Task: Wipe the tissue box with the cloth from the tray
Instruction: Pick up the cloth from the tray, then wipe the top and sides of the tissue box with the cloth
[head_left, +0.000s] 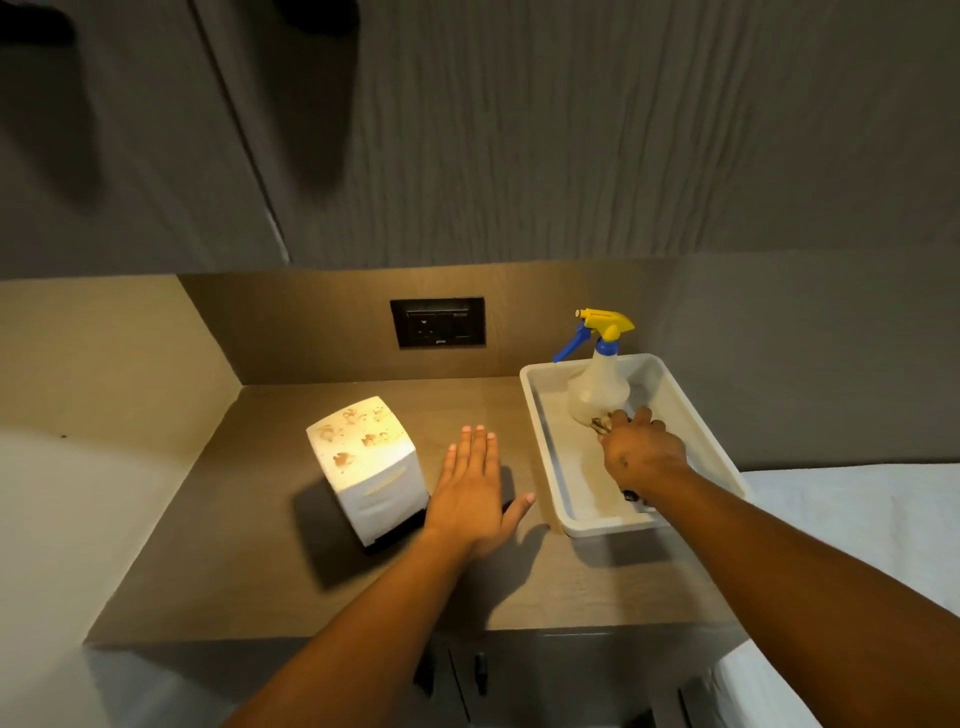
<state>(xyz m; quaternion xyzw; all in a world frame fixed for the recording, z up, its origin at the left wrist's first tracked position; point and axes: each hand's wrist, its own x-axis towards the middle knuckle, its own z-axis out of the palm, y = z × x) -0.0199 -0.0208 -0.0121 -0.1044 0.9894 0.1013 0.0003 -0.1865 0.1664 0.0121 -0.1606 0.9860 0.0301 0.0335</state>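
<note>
A white tissue box (366, 462) with brown marks on its lit top stands on the brown counter, left of centre. My left hand (475, 488) lies flat and open on the counter just right of the box, not touching it. My right hand (641, 449) reaches into the white tray (558, 467) on the right, fingers curled over something dark and thin (602, 423) at the foot of the spray bottle. What it grips is mostly hidden under the hand. A dark bit (631, 495) shows under the wrist.
A clear spray bottle (597, 384) with a yellow and blue head stands at the back of the tray. A black wall socket (439, 322) sits on the back panel. White bedding (852, 514) lies to the right, cabinet doors below the counter edge.
</note>
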